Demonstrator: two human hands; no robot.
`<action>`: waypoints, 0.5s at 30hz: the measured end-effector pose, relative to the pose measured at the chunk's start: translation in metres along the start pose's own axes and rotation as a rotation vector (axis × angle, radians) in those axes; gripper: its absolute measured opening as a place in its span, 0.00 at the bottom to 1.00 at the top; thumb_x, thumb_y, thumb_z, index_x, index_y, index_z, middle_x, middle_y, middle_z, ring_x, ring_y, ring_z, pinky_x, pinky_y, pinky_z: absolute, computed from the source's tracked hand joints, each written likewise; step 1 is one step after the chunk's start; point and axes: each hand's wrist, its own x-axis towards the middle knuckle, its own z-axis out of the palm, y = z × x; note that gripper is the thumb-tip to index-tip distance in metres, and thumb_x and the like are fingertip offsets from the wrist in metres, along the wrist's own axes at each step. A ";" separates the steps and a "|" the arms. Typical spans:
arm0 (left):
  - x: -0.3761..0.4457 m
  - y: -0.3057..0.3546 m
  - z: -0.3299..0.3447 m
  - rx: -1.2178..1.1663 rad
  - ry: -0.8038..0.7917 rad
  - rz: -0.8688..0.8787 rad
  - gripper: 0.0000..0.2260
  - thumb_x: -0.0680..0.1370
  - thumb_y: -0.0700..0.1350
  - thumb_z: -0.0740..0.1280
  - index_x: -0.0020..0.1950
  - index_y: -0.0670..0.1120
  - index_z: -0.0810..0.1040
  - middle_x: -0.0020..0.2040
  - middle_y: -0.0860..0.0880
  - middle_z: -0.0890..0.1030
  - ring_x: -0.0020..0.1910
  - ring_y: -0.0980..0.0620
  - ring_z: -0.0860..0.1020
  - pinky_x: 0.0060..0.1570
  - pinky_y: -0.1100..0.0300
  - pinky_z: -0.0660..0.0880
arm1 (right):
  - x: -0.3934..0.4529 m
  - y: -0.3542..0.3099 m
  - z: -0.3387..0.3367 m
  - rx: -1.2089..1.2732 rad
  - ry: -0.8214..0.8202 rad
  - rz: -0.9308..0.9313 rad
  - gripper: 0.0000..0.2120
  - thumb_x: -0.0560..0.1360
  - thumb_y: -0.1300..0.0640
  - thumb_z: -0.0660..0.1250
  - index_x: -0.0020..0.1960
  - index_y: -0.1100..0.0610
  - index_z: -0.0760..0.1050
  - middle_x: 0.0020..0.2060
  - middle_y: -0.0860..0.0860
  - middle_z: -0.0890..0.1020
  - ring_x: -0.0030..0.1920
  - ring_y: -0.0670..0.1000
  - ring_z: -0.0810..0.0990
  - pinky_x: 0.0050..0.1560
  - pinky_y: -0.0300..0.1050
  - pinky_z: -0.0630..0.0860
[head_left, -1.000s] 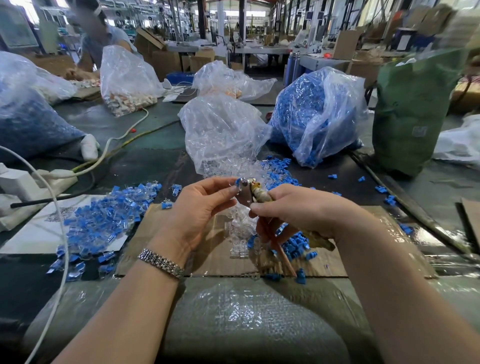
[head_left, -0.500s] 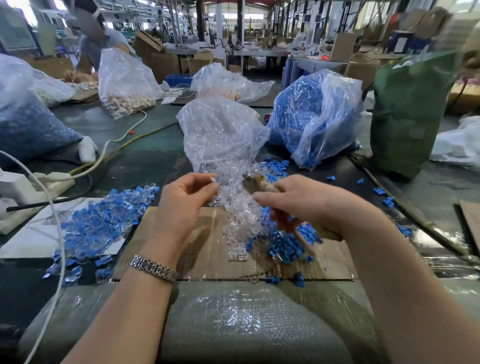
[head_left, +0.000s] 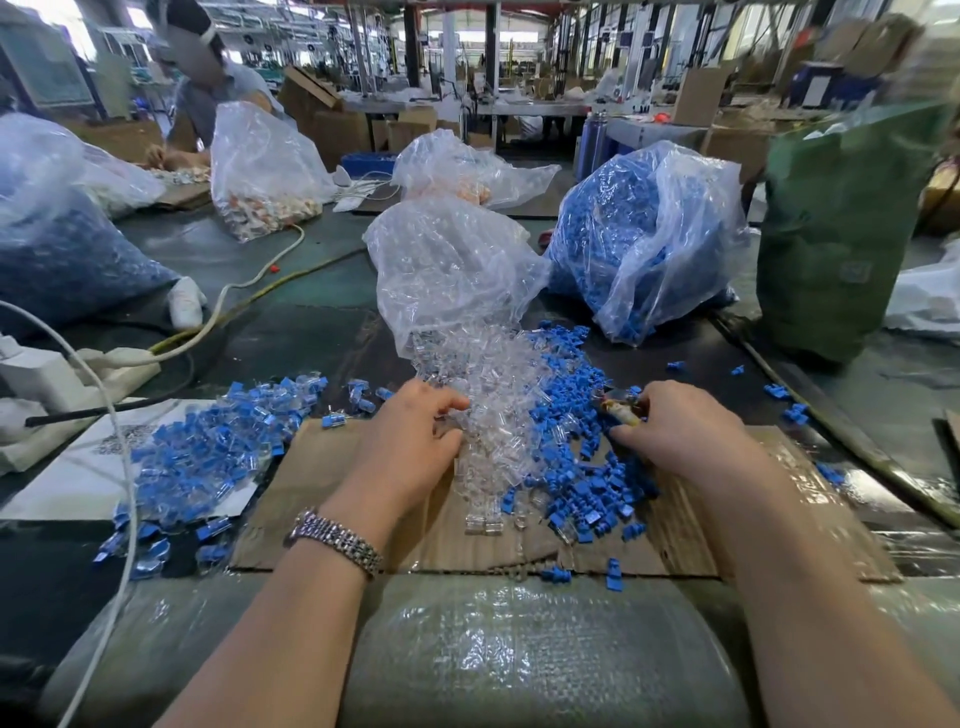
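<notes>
Both hands have dropped from where they met in mid-air and moved apart onto the parts below. The left hand (head_left: 410, 447) now lies on the heap of small clear plastic pieces (head_left: 493, 415), its fingers curled down into it; whether they have closed on a piece cannot be made out. The right hand (head_left: 680, 436) grips a small pale-handled tool (head_left: 618, 411) between thumb and curled fingers, its metal end at the top edge of the loose blue plastic pieces (head_left: 587, 478).

Both heaps lie side by side, touching, on a flat brown cardboard sheet (head_left: 311, 478). The clear pieces spill from the mouth of a crumpled transparent plastic bag (head_left: 452, 270) lying just behind them. To its right stands a second transparent bag packed with blue pieces (head_left: 639, 239), and beside that a tall green sack (head_left: 841, 228) whose contents are hidden. At far left is a large clear bag of dark blue parts (head_left: 52, 254); further back, a clear bag of orange-and-white parts (head_left: 260, 176). Left of the cardboard, a pile of blue-and-clear pieces (head_left: 208, 452) covers a white sheet of paper (head_left: 62, 483).
</notes>
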 end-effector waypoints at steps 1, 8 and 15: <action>0.001 0.000 0.002 0.042 -0.009 0.006 0.13 0.81 0.46 0.68 0.65 0.57 0.79 0.55 0.55 0.73 0.52 0.57 0.75 0.50 0.64 0.71 | -0.001 -0.001 0.001 -0.005 -0.001 0.000 0.20 0.73 0.38 0.70 0.53 0.53 0.75 0.50 0.53 0.80 0.53 0.58 0.79 0.56 0.56 0.78; -0.001 -0.001 0.000 0.008 0.018 0.025 0.05 0.79 0.46 0.72 0.50 0.57 0.79 0.48 0.58 0.73 0.49 0.58 0.76 0.47 0.67 0.71 | -0.006 0.002 0.004 0.023 0.022 -0.013 0.29 0.73 0.32 0.68 0.63 0.53 0.75 0.62 0.57 0.73 0.62 0.60 0.72 0.63 0.58 0.74; -0.004 0.000 -0.002 -0.034 0.036 -0.015 0.06 0.78 0.45 0.74 0.45 0.56 0.83 0.49 0.56 0.75 0.46 0.60 0.77 0.41 0.70 0.68 | -0.012 -0.002 -0.006 0.152 0.155 -0.236 0.08 0.74 0.44 0.73 0.50 0.44 0.77 0.51 0.46 0.79 0.58 0.52 0.74 0.61 0.58 0.73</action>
